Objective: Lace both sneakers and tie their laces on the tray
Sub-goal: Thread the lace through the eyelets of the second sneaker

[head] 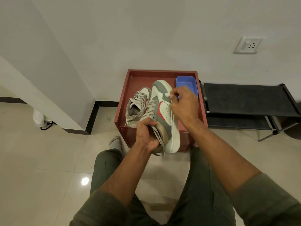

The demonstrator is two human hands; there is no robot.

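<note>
In the middle of the frame a red tray point(123, 101) stood on the tiled floor point(48, 160) against the white wall point(146, 30). Two grey-and-white sneakers with red marks were at it. The smaller-looking sneaker point(138, 106) lay inside the tray on the left, its laces threaded and loose. The other sneaker point(164, 111) was tilted on its side, toe toward the wall, its heel sticking out over the tray's near edge.

The left hand point(146, 136) gripped that sneaker at the heel and collar, its fingers curled round it with a lace point(157, 134) trapped under them. The right hand point(184, 105) was raised over the sneaker's outer side, thumb and fingers pinched together on the other lace end point(172, 115), which ran down along the sole.

A small blue tub point(187, 84) sat in the tray's upper right corner, partly behind the right hand. A black low rack point(244, 98) stood to the right of the tray, and a wall socket point(247, 45) was in the upper right.
</note>
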